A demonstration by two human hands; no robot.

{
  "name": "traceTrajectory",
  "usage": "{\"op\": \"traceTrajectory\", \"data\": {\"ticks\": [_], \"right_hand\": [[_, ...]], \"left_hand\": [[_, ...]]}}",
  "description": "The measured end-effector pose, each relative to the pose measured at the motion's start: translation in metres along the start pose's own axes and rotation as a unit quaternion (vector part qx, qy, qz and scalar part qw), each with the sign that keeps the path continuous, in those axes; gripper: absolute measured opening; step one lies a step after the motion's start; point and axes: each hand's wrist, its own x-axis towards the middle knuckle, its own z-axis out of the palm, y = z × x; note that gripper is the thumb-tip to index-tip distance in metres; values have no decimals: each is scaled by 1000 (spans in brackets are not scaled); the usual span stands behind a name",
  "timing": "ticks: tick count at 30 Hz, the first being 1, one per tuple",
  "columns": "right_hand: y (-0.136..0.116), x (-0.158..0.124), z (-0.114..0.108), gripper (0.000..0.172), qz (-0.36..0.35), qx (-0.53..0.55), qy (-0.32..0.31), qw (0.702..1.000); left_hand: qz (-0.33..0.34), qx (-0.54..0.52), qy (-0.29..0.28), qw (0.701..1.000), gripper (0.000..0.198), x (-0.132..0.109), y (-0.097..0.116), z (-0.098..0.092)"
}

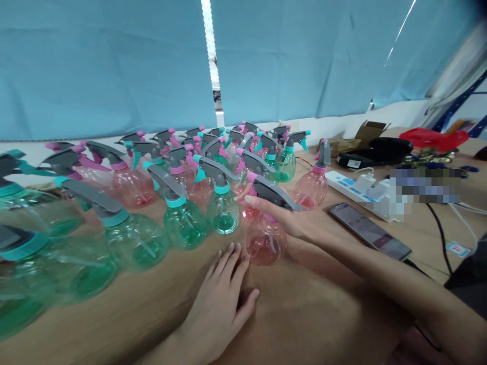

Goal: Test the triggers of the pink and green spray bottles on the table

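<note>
My right hand (pixel 283 215) is at the neck of a pink spray bottle (pixel 267 243), its fingers reaching around under the grey and pink spray head. The bottle stands upright on the table, with some liquid at its bottom. Part of the grip is hidden behind the spray head. Flat on the wooden table lies my left hand (pixel 218 299), fingers stretched out, just left of that bottle and holding nothing. Closest beyond its fingertips are a green spray bottle (pixel 223 215) and another green spray bottle (pixel 186 223), both with grey and turquoise heads.
Several more green and pink spray bottles (pixel 133 185) crowd the table's left and back. To the right lie a phone (pixel 369 230), a white power strip (pixel 352 190) with cables, a black case (pixel 375 152) and a red object (pixel 433 138). A blue curtain (pixel 133 66) hangs behind.
</note>
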Motion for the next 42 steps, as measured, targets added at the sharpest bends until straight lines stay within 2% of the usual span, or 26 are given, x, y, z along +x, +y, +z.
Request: {"op": "traceTrajectory", "data": {"ticks": [3,6,11,18,24,29,35,39,42], "right_hand": [[-4,-3,2,16,4,26,25,999],[-10,-6,-1,13,11,16,-9,1000],[-13,-7,-3,11,24,-3,-2,1000],[1,-3,3,24,3,19,4,1000],[-15,-10,-3,19,21,-28,-7,999],[-15,-7,-3,22,-7,-3,-21,1000],[-26,-11,-9,16,12,-2,-36,999],[-21,-8,-6,14,17,-2,-32,999],[-15,-5,-1,17,10,-2,-5,1000]], "left_hand": [[-1,0,1,1000,50,0,0,0],[-2,-2,9,1000,50,0,0,2],[-2,-6,10,1000,51,-1,-1,3],[2,-3,12,1000,49,-1,0,4],[7,7,23,1000,50,-1,-1,5],[11,19,30,999,50,-1,-2,5],[13,20,26,999,51,-1,-2,5],[5,11,21,1000,50,-1,-1,4],[1,4,15,1000,50,-2,-1,4]]}}
